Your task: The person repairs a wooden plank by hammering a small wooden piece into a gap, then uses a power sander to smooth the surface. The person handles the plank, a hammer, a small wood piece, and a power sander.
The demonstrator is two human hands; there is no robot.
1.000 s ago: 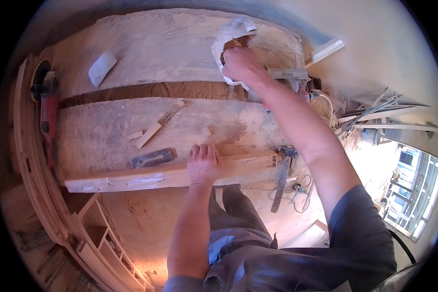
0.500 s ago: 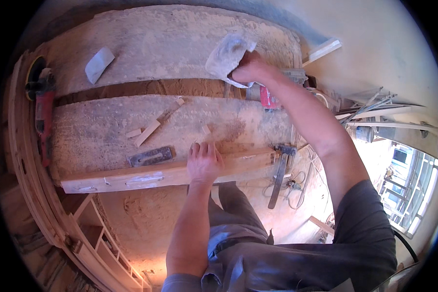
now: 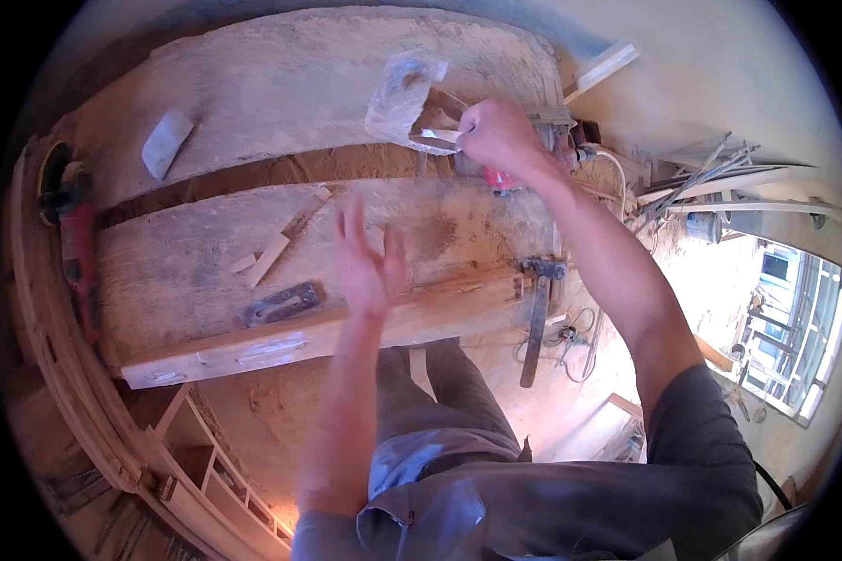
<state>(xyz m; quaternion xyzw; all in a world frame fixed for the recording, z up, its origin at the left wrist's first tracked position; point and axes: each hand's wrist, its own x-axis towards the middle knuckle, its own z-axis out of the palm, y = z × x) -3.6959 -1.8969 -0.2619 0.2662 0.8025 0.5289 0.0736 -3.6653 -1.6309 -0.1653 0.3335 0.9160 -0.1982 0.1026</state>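
Over worktop's (image 3: 281, 79) far half: pale open-mouthed bag (image 3: 398, 105), gripped at rim by right hand (image 3: 500, 136); left hand (image 3: 371, 269) open, spread, near timber beam (image 3: 454, 307). Bag looks light, soft, tearable; rim seems best hold.

On your worktop (image 3: 253, 84), the container (image 3: 398, 103) lies at upper centre, your right grip (image 3: 500, 140) at its right rim. Your left grip (image 3: 370, 266) is near the frame's centre, right of the block (image 3: 279, 305) and wood strips (image 3: 273, 254). The beam (image 3: 430, 316) runs along the worktop's lower edge, with a tool (image 3: 537, 323) at its right end; the grinder (image 3: 78, 224) lies far left.
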